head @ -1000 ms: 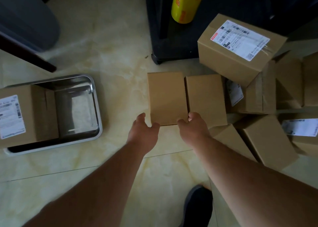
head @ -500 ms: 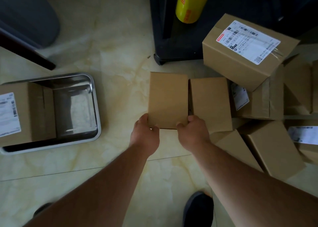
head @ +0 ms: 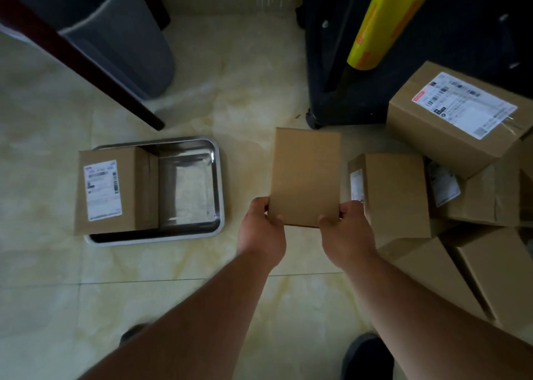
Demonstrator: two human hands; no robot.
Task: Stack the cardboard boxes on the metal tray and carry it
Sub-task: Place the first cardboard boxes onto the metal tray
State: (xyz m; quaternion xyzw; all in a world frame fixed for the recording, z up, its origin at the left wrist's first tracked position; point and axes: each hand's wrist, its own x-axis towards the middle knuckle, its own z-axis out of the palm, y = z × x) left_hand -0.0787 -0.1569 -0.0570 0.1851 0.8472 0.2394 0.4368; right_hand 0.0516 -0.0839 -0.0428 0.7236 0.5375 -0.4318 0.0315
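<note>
A plain cardboard box (head: 305,175) is lifted off the floor between my hands. My left hand (head: 261,232) grips its near left corner and my right hand (head: 346,232) its near right corner. To the left lies the metal tray (head: 217,178) on the floor, with one labelled cardboard box (head: 115,189) standing in its left half; the tray's right half is bare. Several more cardboard boxes are heaped at the right, the nearest one (head: 395,195) right beside the held box, a large labelled one (head: 458,117) on top.
A dark table leg (head: 86,65) and a grey bin (head: 121,33) stand at the back left. A black wheeled stand (head: 331,62) with a yellow roll (head: 383,25) is behind the boxes. My shoes (head: 366,356) are on the tiled floor below.
Both hands closed on the plain box's near corners and lifted it away from its neighbour toward the left. The view swung left, bringing the tray closer to centre.
</note>
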